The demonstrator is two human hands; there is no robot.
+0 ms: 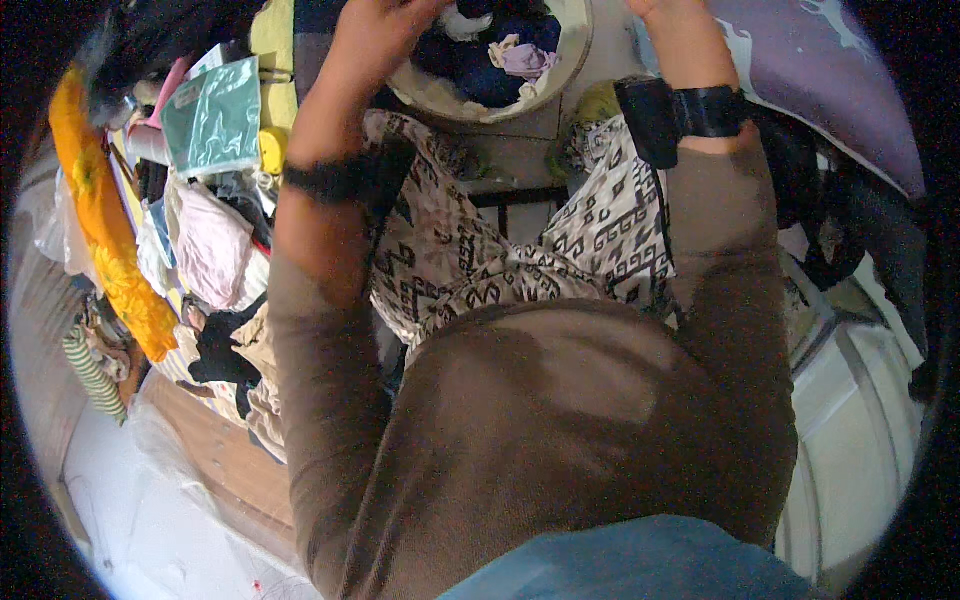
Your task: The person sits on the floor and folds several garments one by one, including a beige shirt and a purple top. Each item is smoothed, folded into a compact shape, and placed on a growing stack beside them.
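My left hand (401,13) reaches up to the top edge, over the left rim of a round pale basin (480,114). Its fingers are cut off by the picture's edge, so what it may hold is hidden. Only the base of my right hand (651,4) shows, to the right of the basin, with its fingers out of view. Dark navy cloth (457,79) lies inside the basin. On that cloth rests a small crumpled lilac and cream piece of fabric (525,58). Something white (466,24) lies farther up.
Piled to the left are a green plastic packet (214,116), a yellow object (271,150), pale pink cloth (210,247), black cloth (223,349) and a long orange floral fabric item (112,240). A purple sheet with white patterns (840,90) is at right. Patterned trousers (442,255) cover my legs.
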